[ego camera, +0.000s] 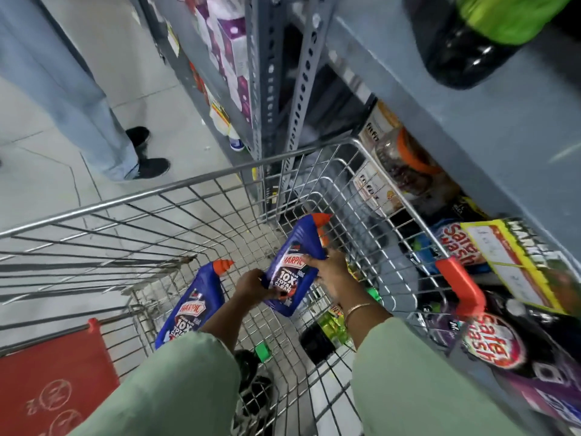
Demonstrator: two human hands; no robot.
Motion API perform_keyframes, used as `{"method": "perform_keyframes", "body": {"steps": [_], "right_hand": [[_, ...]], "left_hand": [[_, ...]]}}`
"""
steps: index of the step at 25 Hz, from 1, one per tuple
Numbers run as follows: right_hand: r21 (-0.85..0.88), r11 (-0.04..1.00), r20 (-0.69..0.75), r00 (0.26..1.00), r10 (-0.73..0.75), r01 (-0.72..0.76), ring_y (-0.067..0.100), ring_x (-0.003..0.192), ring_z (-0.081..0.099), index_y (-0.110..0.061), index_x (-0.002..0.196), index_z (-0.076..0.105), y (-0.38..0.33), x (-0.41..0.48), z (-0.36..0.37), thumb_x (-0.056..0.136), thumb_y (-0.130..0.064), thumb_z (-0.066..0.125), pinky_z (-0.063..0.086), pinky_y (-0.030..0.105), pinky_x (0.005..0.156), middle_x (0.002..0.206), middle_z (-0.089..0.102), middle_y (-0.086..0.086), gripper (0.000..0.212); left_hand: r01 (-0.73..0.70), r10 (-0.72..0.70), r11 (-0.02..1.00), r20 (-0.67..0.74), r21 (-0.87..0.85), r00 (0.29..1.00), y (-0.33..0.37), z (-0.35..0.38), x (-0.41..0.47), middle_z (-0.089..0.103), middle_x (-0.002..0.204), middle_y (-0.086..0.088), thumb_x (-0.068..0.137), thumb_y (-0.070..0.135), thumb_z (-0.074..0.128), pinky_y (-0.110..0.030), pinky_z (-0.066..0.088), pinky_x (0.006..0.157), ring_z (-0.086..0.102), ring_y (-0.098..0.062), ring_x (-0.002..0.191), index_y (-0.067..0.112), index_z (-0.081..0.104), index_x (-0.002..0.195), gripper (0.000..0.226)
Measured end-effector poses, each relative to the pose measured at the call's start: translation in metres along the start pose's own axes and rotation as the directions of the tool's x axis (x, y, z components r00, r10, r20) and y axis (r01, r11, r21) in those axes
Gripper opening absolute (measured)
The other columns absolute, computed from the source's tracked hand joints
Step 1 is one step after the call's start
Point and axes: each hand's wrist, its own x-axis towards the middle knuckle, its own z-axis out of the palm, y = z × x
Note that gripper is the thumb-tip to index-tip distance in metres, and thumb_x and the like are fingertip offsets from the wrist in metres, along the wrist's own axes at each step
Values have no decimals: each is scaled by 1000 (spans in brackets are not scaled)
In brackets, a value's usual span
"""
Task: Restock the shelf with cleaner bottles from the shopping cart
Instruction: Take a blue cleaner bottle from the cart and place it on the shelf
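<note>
Both my hands hold one blue Harpic cleaner bottle with an orange cap above the wire shopping cart. My left hand grips its lower left edge, and my right hand grips its right side. A second blue Harpic bottle lies in the cart to the left, partly hidden by my left sleeve. The grey metal shelf runs along the right, next to the cart.
Another person's legs and black shoes stand on the tiled floor at upper left. Black bottles with green caps lie in the cart bottom. Packaged goods fill the lower shelf on the right. The cart's red child seat flap is at lower left.
</note>
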Motion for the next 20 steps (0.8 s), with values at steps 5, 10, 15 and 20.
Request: {"method": "perform_keyframes", "body": {"steps": [5, 10, 15, 20], "right_hand": [[-100, 969, 32, 975, -222, 224, 26, 75, 59, 10, 105, 58, -56, -58, 0, 63, 10, 75, 53, 44, 76, 91, 61, 15, 45], [-173, 882, 75, 898, -433, 439, 8, 70, 59, -9, 84, 65, -126, -147, -19, 63, 4, 77, 52, 38, 81, 88, 61, 11, 28], [-277, 707, -60, 723, -688, 650, 16, 73, 53, 2, 94, 65, -198, -240, -74, 61, 1, 79, 46, 32, 63, 82, 61, 8, 36], [-280, 624, -223, 583, -781, 729, 19, 78, 57, -1, 100, 65, -247, -299, -146, 61, -2, 80, 49, 34, 75, 88, 64, 6, 42]], "left_hand": [[-94, 85, 994, -135, -63, 987, 34, -32, -62, 61, 98, -17, 68, 15, 78, -30, 40, 77, 56, -29, 92, -2, 56, 111, 51], [-300, 276, 953, -289, -41, 916, 83, -63, -140, 57, 86, -17, 65, 8, 80, -15, 33, 50, 52, -22, 82, -2, 60, 97, 39], [-535, 518, 842, -382, 72, 765, 166, -80, -213, 68, 93, -18, 61, 13, 84, -32, 43, 67, 62, -21, 92, -3, 62, 105, 52], [-681, 672, 717, -404, 147, 621, 254, -67, -257, 69, 106, -20, 60, 15, 84, -33, 46, 80, 64, -33, 98, -1, 59, 105, 54]]}}
